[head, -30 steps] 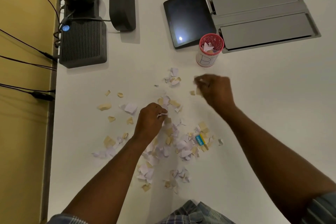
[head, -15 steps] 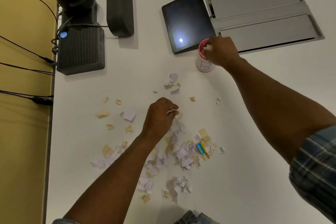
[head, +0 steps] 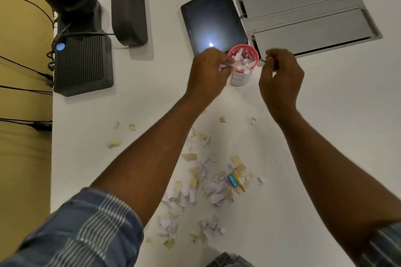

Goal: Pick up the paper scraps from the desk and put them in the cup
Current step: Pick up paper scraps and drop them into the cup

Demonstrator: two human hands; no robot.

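A white cup with a pink rim (head: 239,79) stands on the white desk (head: 325,136), with several paper scraps inside it. My left hand (head: 208,71) is at the cup's left edge, its fingers pinched on white paper scraps (head: 225,67) right beside the rim. My right hand (head: 280,76) hovers just right of the cup, its fingers curled in; nothing shows in it. A spread of white and tan paper scraps (head: 208,182) lies nearer to me between my forearms, with a small blue-and-yellow piece (head: 234,180) among them.
A dark tablet (head: 212,19) lies just behind the cup. A grey cable hatch (head: 303,11) is set in the desk at the back right. A black ribbed box (head: 83,63) with cables and dark stands sit at the back left. A few tan scraps (head: 114,142) lie left.
My left hand rose from the scrap pile with scraps and moved up to the cup's left side. My right hand left the cup's rim and drew back to its right.
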